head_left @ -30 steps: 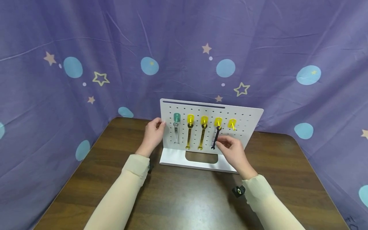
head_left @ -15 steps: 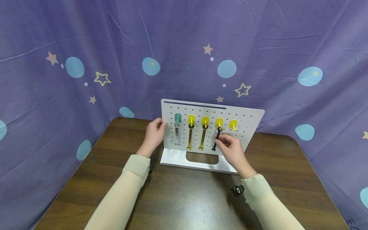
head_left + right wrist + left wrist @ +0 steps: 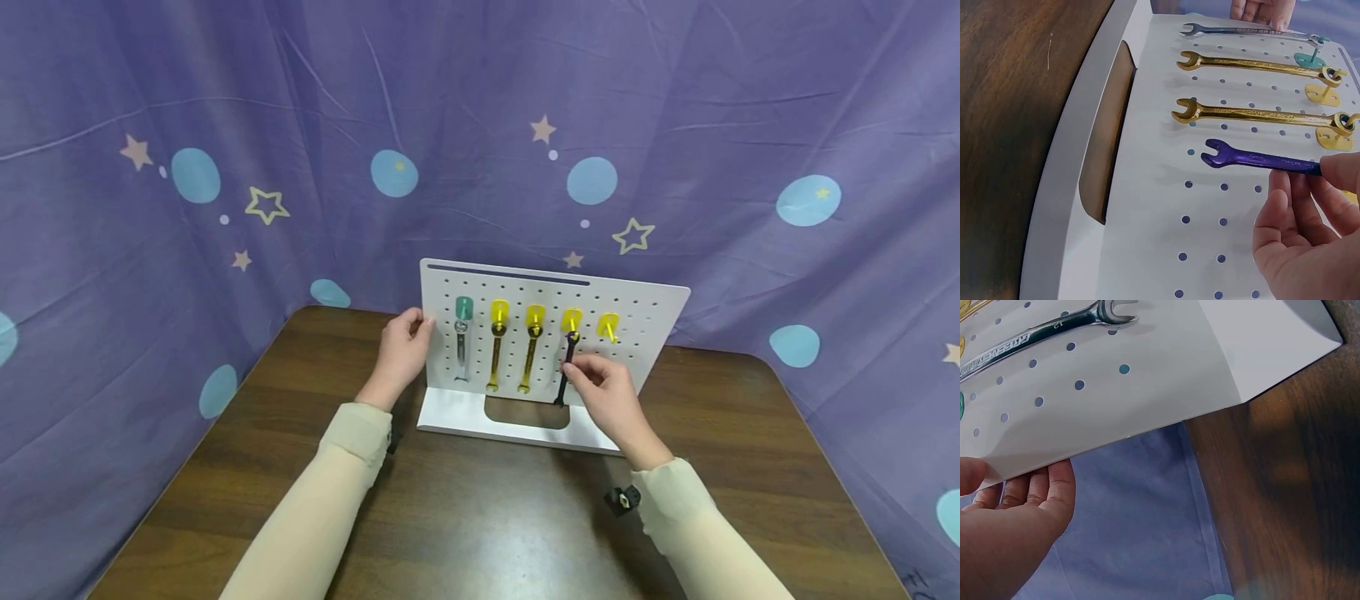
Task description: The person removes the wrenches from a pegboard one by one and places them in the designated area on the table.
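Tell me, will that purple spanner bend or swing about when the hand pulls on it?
The purple spanner looks like solid metal, so it probably stays stiff. It hangs from a yellow hook, so it may swing when nudged. Its shiny, thin shaft could slip; the right hand only pinches it, while the left hand steadies the pegboard.

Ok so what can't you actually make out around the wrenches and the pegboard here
- Purple wrench: its ring end, hidden by the right hand in the right wrist view.
- Silver wrench: cut off by the left wrist frame's edge.
- Left hand: its fingertips, hidden behind the pegboard.
- Wrench lettering: too small in the head view.
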A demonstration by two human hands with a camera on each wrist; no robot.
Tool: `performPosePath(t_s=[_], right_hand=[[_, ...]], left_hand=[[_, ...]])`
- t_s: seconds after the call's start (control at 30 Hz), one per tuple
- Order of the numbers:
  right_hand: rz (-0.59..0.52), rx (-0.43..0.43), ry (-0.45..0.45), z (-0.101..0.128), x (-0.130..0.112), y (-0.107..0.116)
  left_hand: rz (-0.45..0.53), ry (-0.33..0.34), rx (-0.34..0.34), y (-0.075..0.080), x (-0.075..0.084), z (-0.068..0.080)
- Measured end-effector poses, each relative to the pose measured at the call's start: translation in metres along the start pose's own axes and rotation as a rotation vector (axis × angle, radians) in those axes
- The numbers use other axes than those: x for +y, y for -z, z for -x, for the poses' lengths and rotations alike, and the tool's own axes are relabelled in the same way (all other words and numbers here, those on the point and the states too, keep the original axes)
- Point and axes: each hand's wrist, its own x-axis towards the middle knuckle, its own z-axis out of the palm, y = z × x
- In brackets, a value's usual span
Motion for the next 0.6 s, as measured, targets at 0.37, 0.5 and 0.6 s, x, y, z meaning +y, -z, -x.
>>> performPosePath(t_s=[0.37,0.5,0.6], right_hand=[[-0.03,-0.021,-0.014,0.0051,-0.0052,0.0026],[-0.073,-0.039,-0.008,0.0063,-0.0059,0.0029],[-0.089,-0.049,-0.01,0.0076,-0.0066,0.0041]], left_hand=[[0.002,-0.001,-0.001,0.0006,0.0007,0.0016],[0.003,0.0,-0.002,0.0,0.0003,0.0019],[0.002,-0.003,0.0,-0.0007,0.0002,0.0016]])
